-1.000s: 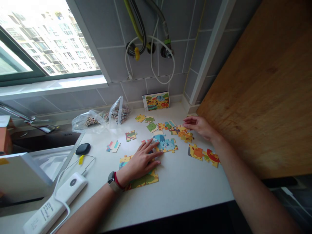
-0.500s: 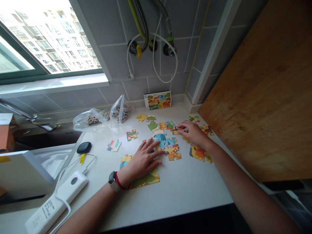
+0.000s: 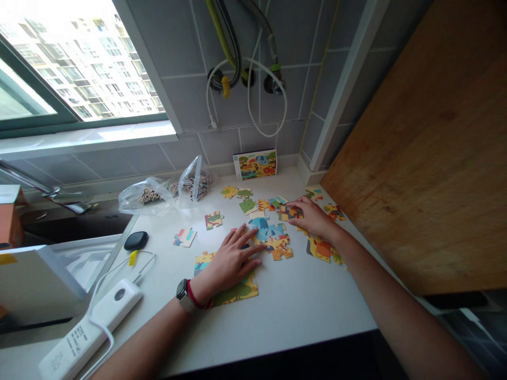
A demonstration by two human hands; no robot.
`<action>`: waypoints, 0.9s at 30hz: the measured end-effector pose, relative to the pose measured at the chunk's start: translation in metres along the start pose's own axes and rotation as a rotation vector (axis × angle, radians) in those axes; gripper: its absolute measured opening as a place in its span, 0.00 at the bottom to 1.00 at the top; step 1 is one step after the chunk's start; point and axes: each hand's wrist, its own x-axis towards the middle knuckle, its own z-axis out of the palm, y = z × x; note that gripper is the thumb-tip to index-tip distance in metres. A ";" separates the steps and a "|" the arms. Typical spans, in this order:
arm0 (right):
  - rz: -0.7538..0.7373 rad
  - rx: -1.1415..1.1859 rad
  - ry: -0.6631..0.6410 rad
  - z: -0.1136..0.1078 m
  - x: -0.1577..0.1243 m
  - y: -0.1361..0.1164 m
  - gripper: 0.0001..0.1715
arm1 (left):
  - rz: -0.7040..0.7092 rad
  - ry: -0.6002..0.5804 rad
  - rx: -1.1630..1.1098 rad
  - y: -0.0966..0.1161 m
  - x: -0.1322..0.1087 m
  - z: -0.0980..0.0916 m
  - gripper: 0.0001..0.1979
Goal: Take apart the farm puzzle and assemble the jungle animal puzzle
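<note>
My left hand [image 3: 231, 259] lies flat with fingers spread on a joined block of puzzle pieces [image 3: 237, 289], its fingertips touching the blue elephant section [image 3: 267, 230]. My right hand [image 3: 311, 217] rests over loose pieces at the right, fingertips pressed on one puzzle piece [image 3: 292, 212]. An orange spotted piece [image 3: 282, 250] sits against the blue section. More loose pieces [image 3: 247, 205] lie scattered behind, and an orange lion section [image 3: 319, 248] lies by my right wrist.
The puzzle's picture card [image 3: 254, 164] leans on the tiled wall. Two clear bags of pieces [image 3: 170, 190] lie at the back left. A white power strip [image 3: 87, 327] and a black oval object [image 3: 135, 240] sit left. A wooden panel [image 3: 428, 148] bounds the right.
My right hand came left from the far-right pieces toward the middle group, and an orange spotted piece now lies against the blue section. My left hand stayed put.
</note>
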 end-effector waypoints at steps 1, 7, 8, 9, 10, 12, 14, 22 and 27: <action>0.002 0.006 0.019 -0.001 0.000 -0.001 0.28 | -0.001 -0.002 0.008 0.000 0.000 0.000 0.22; 0.051 0.067 0.006 -0.013 -0.003 -0.013 0.24 | -0.014 0.011 0.025 0.001 0.001 0.000 0.21; 0.062 0.075 -0.024 -0.016 -0.004 -0.015 0.25 | -0.016 0.013 0.024 0.000 0.001 0.000 0.21; 0.071 0.091 -0.050 -0.018 -0.005 -0.018 0.26 | -0.019 0.014 0.023 0.000 0.001 0.000 0.21; 0.080 0.121 -0.075 -0.020 -0.007 -0.021 0.27 | -0.023 0.015 0.023 0.000 0.002 0.000 0.22; 0.103 0.241 -0.130 -0.023 -0.010 -0.028 0.27 | -0.035 0.021 0.026 0.000 0.002 0.001 0.21; 0.122 0.389 -0.217 -0.023 -0.014 -0.036 0.24 | -0.059 0.040 0.028 0.000 0.002 0.001 0.22; 0.100 0.303 -0.571 -0.014 -0.028 -0.060 0.11 | -0.075 0.075 -0.009 -0.008 0.003 0.005 0.23; 0.033 0.061 -0.472 -0.013 -0.026 -0.061 0.11 | 0.037 0.116 -0.049 -0.005 0.000 0.002 0.24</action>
